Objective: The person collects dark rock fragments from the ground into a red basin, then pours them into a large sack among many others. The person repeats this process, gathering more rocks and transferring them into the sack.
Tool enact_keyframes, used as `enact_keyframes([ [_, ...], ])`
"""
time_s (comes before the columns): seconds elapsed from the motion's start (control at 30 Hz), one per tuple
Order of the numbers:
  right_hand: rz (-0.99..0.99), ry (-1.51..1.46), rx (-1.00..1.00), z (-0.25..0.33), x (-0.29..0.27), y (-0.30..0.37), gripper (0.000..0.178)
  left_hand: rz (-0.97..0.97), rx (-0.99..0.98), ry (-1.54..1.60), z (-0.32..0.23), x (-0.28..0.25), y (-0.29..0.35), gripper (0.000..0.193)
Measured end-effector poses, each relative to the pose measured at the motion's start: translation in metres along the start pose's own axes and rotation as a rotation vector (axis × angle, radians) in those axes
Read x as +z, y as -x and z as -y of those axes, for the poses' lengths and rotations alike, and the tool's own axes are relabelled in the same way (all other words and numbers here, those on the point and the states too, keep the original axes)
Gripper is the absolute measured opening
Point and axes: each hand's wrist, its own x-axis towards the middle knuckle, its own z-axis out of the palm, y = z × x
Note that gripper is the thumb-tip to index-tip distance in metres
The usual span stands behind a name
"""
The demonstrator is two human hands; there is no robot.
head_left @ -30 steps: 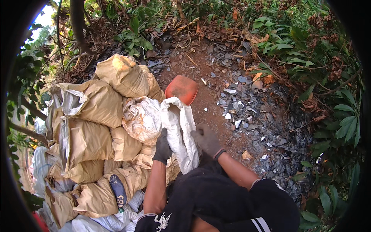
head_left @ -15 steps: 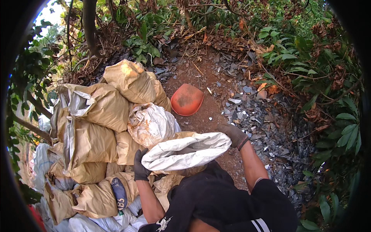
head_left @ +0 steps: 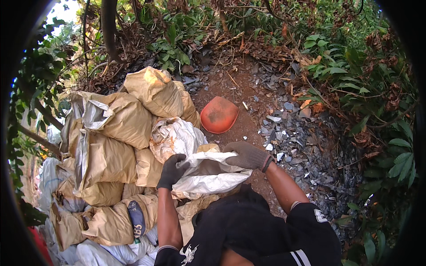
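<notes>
Just in front of my body a sack point(head_left: 214, 181) stands with its white inner lining folded out round the mouth, and tan paper shows below the fold. My left hand point(head_left: 172, 172), in a dark work glove, grips the left side of the rim, its thumb over the edge. The right side of the rim is held by my right hand point(head_left: 244, 155), in a brown-grey glove, with the fingers reaching over the lining. Between the hands the mouth gapes a little; what lies inside cannot be made out.
Tan sacks point(head_left: 113, 159) are piled on my left, with a stained white sack point(head_left: 175, 137) beside them. An orange-red scoop-shaped plastic piece point(head_left: 219, 115) lies on the brown soil ahead. Broken grey stone flakes point(head_left: 293, 137) cover the ground on the right, bordered by leafy plants point(head_left: 341, 66).
Both hands have come closer together, the right one moving left along the rim. The sack's mouth has become narrower and its lining more bunched.
</notes>
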Motion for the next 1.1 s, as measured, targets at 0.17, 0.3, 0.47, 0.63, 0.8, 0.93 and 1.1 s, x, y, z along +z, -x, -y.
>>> enact_keyframes([
  [0.17,-0.063,-0.065,-0.067,0.015,-0.003,0.003,0.036,-0.172,0.063,-0.157,0.015,0.023,0.013,0.045],
  [0.3,-0.579,0.542,-0.05,0.008,0.003,0.002,0.026,-0.649,-0.099,0.135,0.002,0.038,0.012,0.034],
  [0.47,-0.74,0.361,0.319,-0.045,0.038,-0.031,0.023,-0.629,-0.226,0.172,-0.078,0.083,0.01,0.033],
  [0.63,0.058,0.365,-0.518,-0.084,0.021,-0.021,0.026,0.129,0.617,-0.005,-0.011,0.082,0.047,0.032],
  [0.8,0.432,0.202,-0.264,-0.114,-0.057,0.001,0.036,0.347,-0.017,0.426,0.041,0.058,0.089,0.032],
  [0.93,0.255,0.375,-0.615,-0.095,-0.063,-0.031,0.029,0.145,-0.077,0.41,-0.043,0.044,0.069,0.046],
  [1.1,0.372,0.094,-0.144,-0.048,-0.068,-0.064,0.028,-0.013,0.232,-0.132,-0.089,0.074,0.014,0.041],
])
